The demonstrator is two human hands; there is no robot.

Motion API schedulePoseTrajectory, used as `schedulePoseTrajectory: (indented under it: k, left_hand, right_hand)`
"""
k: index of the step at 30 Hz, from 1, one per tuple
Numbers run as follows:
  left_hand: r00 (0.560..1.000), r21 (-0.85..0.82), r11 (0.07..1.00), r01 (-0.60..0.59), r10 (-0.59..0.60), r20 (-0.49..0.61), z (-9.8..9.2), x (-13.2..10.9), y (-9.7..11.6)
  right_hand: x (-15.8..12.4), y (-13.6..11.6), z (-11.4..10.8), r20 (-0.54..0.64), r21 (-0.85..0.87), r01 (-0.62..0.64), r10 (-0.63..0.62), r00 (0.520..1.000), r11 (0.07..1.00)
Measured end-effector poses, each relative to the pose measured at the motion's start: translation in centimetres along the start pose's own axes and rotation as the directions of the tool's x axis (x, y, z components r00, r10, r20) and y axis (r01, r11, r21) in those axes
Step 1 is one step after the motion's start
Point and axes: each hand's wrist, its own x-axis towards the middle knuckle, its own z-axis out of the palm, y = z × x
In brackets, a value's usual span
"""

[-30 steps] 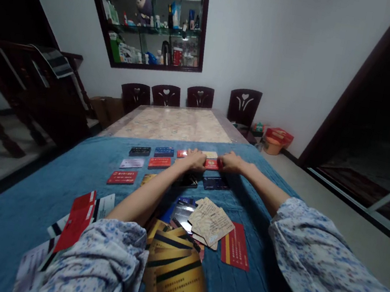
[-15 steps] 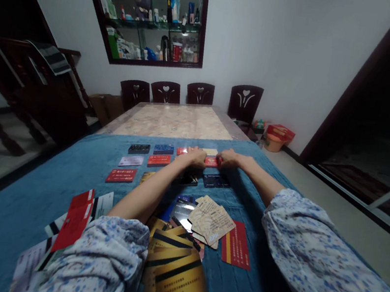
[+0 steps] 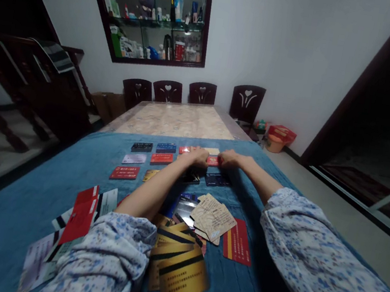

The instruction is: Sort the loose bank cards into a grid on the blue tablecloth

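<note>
Between my hands lies a stack of red cards [image 3: 212, 161] on the blue cloth. My left hand [image 3: 198, 156] is closed at its left edge, my right hand [image 3: 231, 158] at its right edge, and the fingertips are partly hidden. Just behind it shows a pale card [image 3: 211, 151], with another red card stack [image 3: 184, 149] behind my left hand. Nearer me are dark blue cards [image 3: 218, 180] and a black card [image 3: 191, 179], partly covered by my left arm. Fanned gold cards [image 3: 183, 278], beige cards [image 3: 213, 218] and a red card [image 3: 238, 242] lie close to me.
Left of my arm sit small stacks: black [image 3: 142, 147], blue [image 3: 166, 148], red [image 3: 162, 159], and a larger red one [image 3: 124, 172]. A loose pile with a red envelope-like piece [image 3: 80, 216] lies near my left sleeve. Beyond the cloth stretches the bare tabletop [image 3: 180, 119], with chairs [image 3: 246, 100] behind.
The view has shifted slightly, so everything sits a little further right. Both hands stay at the red card stack, with hardly any movement.
</note>
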Motion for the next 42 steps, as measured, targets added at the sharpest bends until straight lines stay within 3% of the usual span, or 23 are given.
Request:
schedulePoseTrajectory:
  k: [6, 11, 19, 28, 35, 42]
  left_hand:
    - [0.996, 0.016, 1.000, -0.013, 0.014, -0.086, 0.8, 0.0, -0.1]
    - [0.985, 0.034, 0.999, -0.039, 0.044, -0.169, 0.3, -1.8, -0.2]
    - [0.956, 0.059, 0.995, -0.074, 0.088, -0.280, 0.3, -5.9, -0.1]
    - [0.941, 0.037, 0.994, -0.100, 0.107, -0.321, 0.7, -11.2, 0.6]
    - [0.909, 0.051, 0.989, -0.139, 0.148, -0.390, 2.1, -15.3, 0.7]
    - [0.915, 0.005, 0.991, -0.133, 0.125, -0.382, 2.9, -19.8, 1.1]
  right_hand:
    - [-0.9, 0.0, -0.1, -0.008, -0.003, -0.025, 0.025, 1.000, 1.000]
    - [-2.6, -0.3, -0.4, -0.059, 0.012, -0.071, 0.072, 0.996, 0.997]
    - [-5.3, -1.3, -1.5, -0.213, 0.012, -0.033, 0.034, 0.976, 0.999]
    - [-9.4, -4.6, -2.5, -0.337, -0.035, 0.086, -0.093, 0.937, 0.996]
    - [-13.1, -7.2, -1.7, -0.399, -0.071, 0.201, -0.212, 0.892, 0.977]
    - [-15.7, -9.0, 0.0, -0.434, -0.065, 0.281, -0.281, 0.856, 0.957]
